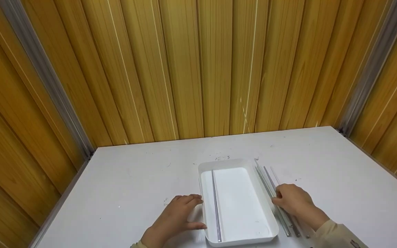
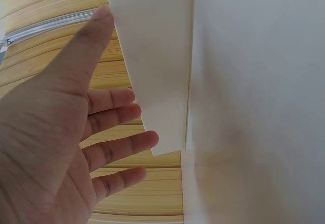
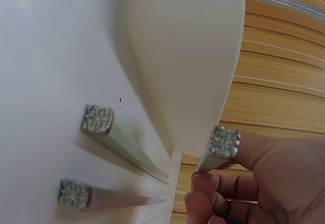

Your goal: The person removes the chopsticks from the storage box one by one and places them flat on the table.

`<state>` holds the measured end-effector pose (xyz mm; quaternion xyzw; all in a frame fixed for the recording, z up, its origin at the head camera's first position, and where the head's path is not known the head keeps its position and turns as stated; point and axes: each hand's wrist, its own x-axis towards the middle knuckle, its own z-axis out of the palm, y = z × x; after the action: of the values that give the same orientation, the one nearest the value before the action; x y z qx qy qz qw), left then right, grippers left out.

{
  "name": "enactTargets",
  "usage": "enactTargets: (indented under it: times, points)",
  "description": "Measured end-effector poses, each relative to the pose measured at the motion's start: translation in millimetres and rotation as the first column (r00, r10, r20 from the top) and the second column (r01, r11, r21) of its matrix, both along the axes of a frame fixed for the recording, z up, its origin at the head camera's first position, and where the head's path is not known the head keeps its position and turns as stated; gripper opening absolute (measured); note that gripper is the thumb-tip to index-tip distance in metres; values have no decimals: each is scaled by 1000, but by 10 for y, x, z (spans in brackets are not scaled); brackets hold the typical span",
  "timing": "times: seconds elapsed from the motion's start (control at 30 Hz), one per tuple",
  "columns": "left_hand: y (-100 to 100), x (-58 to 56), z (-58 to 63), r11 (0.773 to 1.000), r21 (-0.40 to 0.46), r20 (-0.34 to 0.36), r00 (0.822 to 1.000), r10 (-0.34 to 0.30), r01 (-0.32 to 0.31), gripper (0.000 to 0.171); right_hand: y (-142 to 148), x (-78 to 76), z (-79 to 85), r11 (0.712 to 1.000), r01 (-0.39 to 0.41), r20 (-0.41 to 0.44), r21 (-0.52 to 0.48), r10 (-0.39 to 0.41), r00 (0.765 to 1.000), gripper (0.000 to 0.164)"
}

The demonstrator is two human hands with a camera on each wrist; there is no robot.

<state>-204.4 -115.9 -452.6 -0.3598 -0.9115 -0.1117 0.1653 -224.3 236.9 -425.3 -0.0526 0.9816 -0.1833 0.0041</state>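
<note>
A white rectangular tray (image 1: 274, 225) stands on the table, with a single purplish chopstick (image 1: 215, 206) lying lengthwise along its left side. At the tray's left wall is my left hand (image 1: 181, 215), thumb and fingers spread and fingertips right at the rim. My right hand (image 1: 293, 199), on the tray's other side, pinches a chopstick (image 3: 223, 142) between thumb and fingers, its square glittery end pointing toward the wrist camera. Below it, a pale green chopstick (image 3: 129, 148) and a pinkish chopstick (image 3: 119, 198) lie on the table, their ends glittery too.
The white table (image 1: 143, 179) reaches back to a wall of wood-patterned panels (image 1: 184, 69). Grey metal posts (image 1: 47, 75) stand at the corners. Small dark marks (image 1: 223, 157) dot the tabletop behind the tray.
</note>
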Motion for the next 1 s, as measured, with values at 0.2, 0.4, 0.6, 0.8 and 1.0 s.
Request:
enactTargets:
  times: [0.2,0.4,0.6,0.8,1.0]
  points:
    - [2,-3,8,1000,-3,15,1000,11,-11,64,75,3,-25,1000,17,20,13,-18,1000,18]
    - [2,-2,10,1000,-4,21,1000,19,-19,65,158,0,-54,1000,18,24,13,-18,1000,18]
    - [5,-4,1,1000,1,22,1000,10,-10,65,243,14,-84,1000,31,43,-8,-30,999,20]
    - [2,-8,-17,1000,13,-21,1000,-4,4,65,334,14,-107,1000,30,51,2,-30,998,20]
    - [-11,-18,-31,998,32,-111,993,-47,50,62,417,20,-136,1000,14,36,15,-15,999,20]
